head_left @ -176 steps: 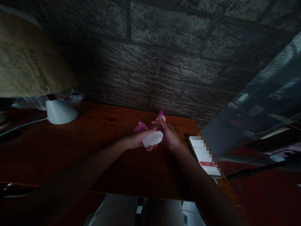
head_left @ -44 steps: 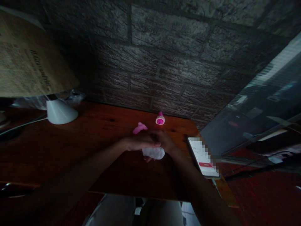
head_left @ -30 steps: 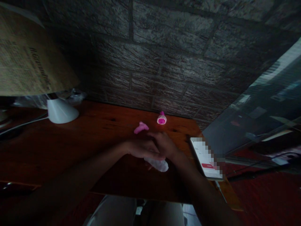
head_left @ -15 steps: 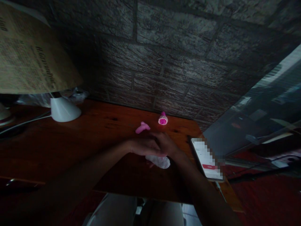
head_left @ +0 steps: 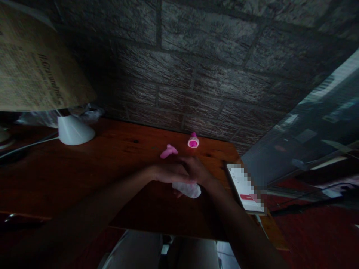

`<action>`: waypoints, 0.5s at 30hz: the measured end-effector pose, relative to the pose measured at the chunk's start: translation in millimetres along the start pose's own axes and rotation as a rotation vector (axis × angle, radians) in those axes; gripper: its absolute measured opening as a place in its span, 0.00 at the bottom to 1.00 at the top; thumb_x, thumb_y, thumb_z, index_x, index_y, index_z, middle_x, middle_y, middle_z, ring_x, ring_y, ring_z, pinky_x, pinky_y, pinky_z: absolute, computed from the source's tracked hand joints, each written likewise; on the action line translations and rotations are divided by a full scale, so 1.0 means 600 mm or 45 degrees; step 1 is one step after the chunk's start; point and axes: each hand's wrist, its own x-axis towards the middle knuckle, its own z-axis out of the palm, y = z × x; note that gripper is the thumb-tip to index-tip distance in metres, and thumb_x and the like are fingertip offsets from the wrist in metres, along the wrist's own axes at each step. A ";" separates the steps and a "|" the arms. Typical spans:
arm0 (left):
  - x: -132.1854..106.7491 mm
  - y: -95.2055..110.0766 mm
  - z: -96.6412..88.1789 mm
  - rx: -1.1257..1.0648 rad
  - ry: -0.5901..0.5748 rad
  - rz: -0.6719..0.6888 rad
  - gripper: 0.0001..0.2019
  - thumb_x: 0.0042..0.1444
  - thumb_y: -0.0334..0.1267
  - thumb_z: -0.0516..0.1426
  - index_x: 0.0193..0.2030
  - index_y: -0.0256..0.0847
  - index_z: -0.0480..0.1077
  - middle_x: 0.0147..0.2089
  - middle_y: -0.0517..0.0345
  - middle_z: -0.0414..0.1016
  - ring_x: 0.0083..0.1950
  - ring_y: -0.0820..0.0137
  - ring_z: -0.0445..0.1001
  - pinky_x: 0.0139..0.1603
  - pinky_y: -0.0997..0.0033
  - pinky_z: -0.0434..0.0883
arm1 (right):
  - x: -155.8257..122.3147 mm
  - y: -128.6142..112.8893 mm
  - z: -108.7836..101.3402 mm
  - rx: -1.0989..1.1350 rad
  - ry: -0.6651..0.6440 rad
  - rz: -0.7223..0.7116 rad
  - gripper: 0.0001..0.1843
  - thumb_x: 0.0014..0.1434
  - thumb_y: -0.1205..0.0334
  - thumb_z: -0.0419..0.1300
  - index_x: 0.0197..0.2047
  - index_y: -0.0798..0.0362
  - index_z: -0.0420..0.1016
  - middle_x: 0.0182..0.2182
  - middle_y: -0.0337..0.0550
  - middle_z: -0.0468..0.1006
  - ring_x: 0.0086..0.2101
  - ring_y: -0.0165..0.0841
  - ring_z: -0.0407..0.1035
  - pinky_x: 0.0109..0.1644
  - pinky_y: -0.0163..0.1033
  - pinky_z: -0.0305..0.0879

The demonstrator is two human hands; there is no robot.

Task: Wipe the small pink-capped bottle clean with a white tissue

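Observation:
My left hand (head_left: pixel 167 173) and my right hand (head_left: pixel 196 171) meet over the table, the right overlapping the left. Between them is a pale, flattened piece of what looks like modelling clay (head_left: pixel 187 189), its rounded end sticking out on my side. Reddish fingertips show just under its lower edge; most other fingers are hidden or dark. Both hands look closed around the pale piece. Just beyond them lies a pink clay-like piece (head_left: pixel 169 151), bent with a small bump. Farther back, near the wall, is a bright pink piece with a pale rim (head_left: pixel 193 142).
A phone (head_left: pixel 245 190) with a lit screen lies at the table's right side, a cable at its lower end. On the left stands a lamp with a white base (head_left: pixel 75 130) and printed paper shade (head_left: pixel 42 71). A brick-patterned wall (head_left: pixel 179 74) borders the wooden table (head_left: pixel 126 140).
The whole view has shifted slightly. My hands stay together around the pale piece, with barely any movement. Both pink pieces lie where they were.

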 end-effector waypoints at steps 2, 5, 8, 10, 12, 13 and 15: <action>0.000 -0.001 0.000 -0.030 -0.001 -0.004 0.31 0.55 0.66 0.53 0.23 0.36 0.74 0.15 0.58 0.69 0.18 0.72 0.68 0.24 0.74 0.64 | 0.000 0.002 0.001 0.008 0.009 0.002 0.08 0.55 0.71 0.61 0.39 0.57 0.79 0.37 0.46 0.81 0.37 0.35 0.76 0.41 0.37 0.67; 0.000 0.000 0.000 -0.045 0.012 -0.023 0.31 0.55 0.65 0.53 0.22 0.36 0.74 0.15 0.58 0.69 0.18 0.73 0.67 0.22 0.75 0.63 | 0.000 0.003 0.001 0.006 0.010 0.013 0.08 0.55 0.71 0.61 0.39 0.57 0.79 0.36 0.45 0.81 0.35 0.35 0.75 0.39 0.36 0.67; 0.000 0.002 -0.001 -0.075 0.021 -0.012 0.29 0.55 0.63 0.54 0.21 0.37 0.74 0.15 0.58 0.69 0.17 0.74 0.66 0.22 0.75 0.63 | -0.001 0.002 0.000 0.007 0.001 0.027 0.08 0.56 0.71 0.61 0.39 0.56 0.79 0.36 0.44 0.81 0.33 0.34 0.75 0.37 0.36 0.66; 0.000 0.004 0.000 -0.123 0.020 0.007 0.27 0.55 0.60 0.56 0.21 0.37 0.74 0.15 0.58 0.69 0.17 0.74 0.66 0.23 0.75 0.63 | -0.001 0.002 -0.001 0.010 0.002 0.026 0.07 0.55 0.71 0.61 0.38 0.56 0.79 0.36 0.44 0.81 0.34 0.34 0.75 0.38 0.36 0.67; -0.001 0.005 0.000 -0.145 0.026 0.012 0.26 0.56 0.58 0.57 0.21 0.37 0.75 0.16 0.57 0.69 0.17 0.74 0.66 0.23 0.74 0.63 | -0.001 0.002 -0.001 0.018 0.010 0.017 0.06 0.56 0.71 0.62 0.37 0.55 0.79 0.36 0.44 0.81 0.35 0.34 0.75 0.40 0.37 0.67; -0.001 0.006 0.000 -0.139 0.026 0.008 0.25 0.56 0.58 0.57 0.22 0.36 0.75 0.16 0.57 0.69 0.18 0.73 0.66 0.23 0.74 0.63 | -0.001 0.002 -0.001 0.023 0.009 0.012 0.06 0.56 0.70 0.62 0.37 0.55 0.79 0.37 0.44 0.81 0.35 0.34 0.75 0.40 0.37 0.67; -0.002 0.008 0.000 -0.102 0.037 -0.005 0.26 0.58 0.57 0.56 0.22 0.36 0.75 0.16 0.56 0.69 0.19 0.72 0.67 0.23 0.74 0.62 | 0.000 0.002 -0.002 0.027 -0.003 0.014 0.07 0.56 0.70 0.61 0.38 0.55 0.79 0.37 0.44 0.81 0.35 0.34 0.75 0.40 0.37 0.67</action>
